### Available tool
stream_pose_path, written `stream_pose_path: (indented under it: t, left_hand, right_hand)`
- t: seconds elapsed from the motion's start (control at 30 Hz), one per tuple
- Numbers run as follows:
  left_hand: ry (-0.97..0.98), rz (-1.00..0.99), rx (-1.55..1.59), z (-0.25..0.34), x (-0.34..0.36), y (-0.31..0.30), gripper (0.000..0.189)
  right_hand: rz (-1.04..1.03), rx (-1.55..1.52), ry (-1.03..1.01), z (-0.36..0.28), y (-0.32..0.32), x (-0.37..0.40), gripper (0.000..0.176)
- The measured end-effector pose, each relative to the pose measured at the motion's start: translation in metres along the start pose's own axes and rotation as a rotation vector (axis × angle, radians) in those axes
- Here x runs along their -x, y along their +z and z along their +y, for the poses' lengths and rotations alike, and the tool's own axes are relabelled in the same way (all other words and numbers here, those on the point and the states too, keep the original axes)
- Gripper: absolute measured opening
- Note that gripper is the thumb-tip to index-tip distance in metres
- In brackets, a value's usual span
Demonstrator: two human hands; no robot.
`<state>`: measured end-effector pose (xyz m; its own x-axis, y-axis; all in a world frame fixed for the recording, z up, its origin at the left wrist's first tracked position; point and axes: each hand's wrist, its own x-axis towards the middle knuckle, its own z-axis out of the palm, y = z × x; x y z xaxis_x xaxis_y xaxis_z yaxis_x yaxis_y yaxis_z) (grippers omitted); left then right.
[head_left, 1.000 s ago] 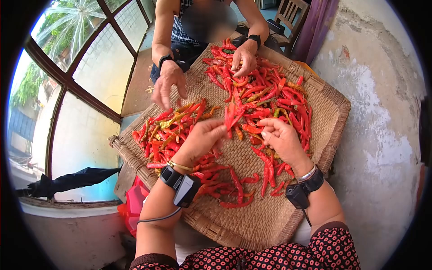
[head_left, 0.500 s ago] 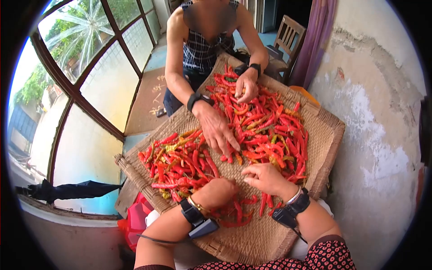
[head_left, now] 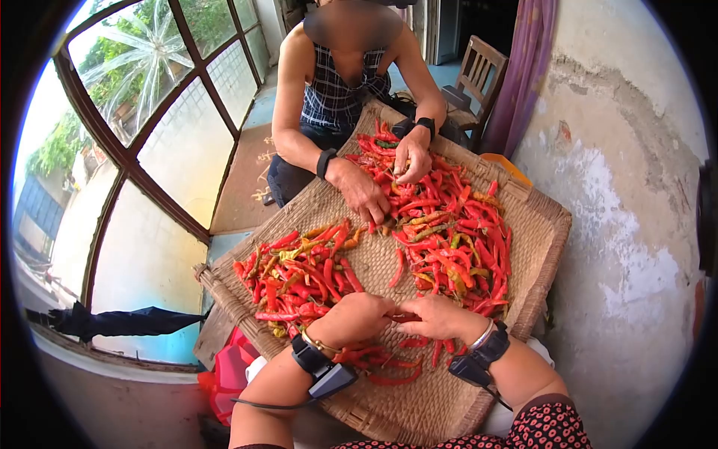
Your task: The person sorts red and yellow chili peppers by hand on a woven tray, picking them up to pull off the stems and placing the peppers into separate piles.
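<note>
Both my hands meet over the near part of a woven tray (head_left: 419, 404). My left hand (head_left: 355, 317) has its fingers curled, and my right hand (head_left: 440, 317) pinches close beside it. A red chili (head_left: 405, 317) shows between the fingertips of the two hands. Left of my hands lies a pile of red and yellowish chilies (head_left: 303, 280); a larger pile (head_left: 464, 239) spreads to the right and back. A few chilies (head_left: 393, 374) lie below my hands, and a single one (head_left: 398, 268) rests on bare weave above them.
Across the tray a co-worker (head_left: 348, 90) reaches both hands into the far chilies. Beyond are a wooden chair (head_left: 479, 75) and a purple curtain (head_left: 523, 75). A framed window (head_left: 179, 165), a dark folded umbrella (head_left: 134, 320) and a red bag (head_left: 230, 370) are on the left.
My hands have come together, the right one shifting left and slightly down. The co-worker's left-side hand has drawn back from the middle of the tray. A single chili now lies on the bare weave.
</note>
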<state>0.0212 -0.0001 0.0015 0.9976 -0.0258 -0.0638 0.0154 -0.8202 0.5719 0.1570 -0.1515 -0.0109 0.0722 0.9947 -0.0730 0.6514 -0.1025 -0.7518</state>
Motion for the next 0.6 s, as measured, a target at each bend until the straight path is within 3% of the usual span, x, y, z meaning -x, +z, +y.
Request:
stream_pose_path:
  t: [0.2, 0.27, 0.3, 0.37, 0.43, 0.47, 0.5, 0.6]
  left_hand:
    - [-0.067, -0.085, 0.171, -0.012, 0.003, -0.021, 0.014]
    - [-0.11, -0.029, 0.216, -0.017, 0.006, -0.026, 0.015]
    - [-0.153, 0.029, 0.26, -0.02, 0.006, -0.029, 0.016]
    - [-0.179, 0.073, 0.344, -0.029, 0.002, -0.032, 0.019]
    - [-0.303, 0.495, 0.725, -0.047, -0.007, -0.023, 0.025]
    - [-0.296, 0.624, 0.92, -0.052, -0.012, -0.019, 0.028]
    - [-0.294, 0.626, 0.919, -0.051, -0.012, -0.021, 0.028]
    - [-0.29, 0.701, -0.131, -0.051, -0.008, -0.028, 0.03]
  right_hand:
    - [-0.196, 0.102, 0.125, -0.002, -0.01, 0.002, 0.037]
    - [0.034, 0.176, 0.06, 0.011, -0.01, 0.006, 0.033]
    - [0.038, 0.178, 0.058, 0.011, -0.012, 0.008, 0.033]
    - [0.24, 0.021, 0.249, 0.006, -0.021, 0.009, 0.032]
    - [0.238, 0.043, 0.327, -0.003, -0.029, 0.009, 0.035]
    - [0.312, 0.019, 0.314, -0.004, -0.029, 0.009, 0.035]
    - [0.385, -0.003, 0.3, -0.005, -0.03, 0.009, 0.035]
    - [0.303, 0.04, 0.184, 0.005, -0.022, 0.008, 0.032]
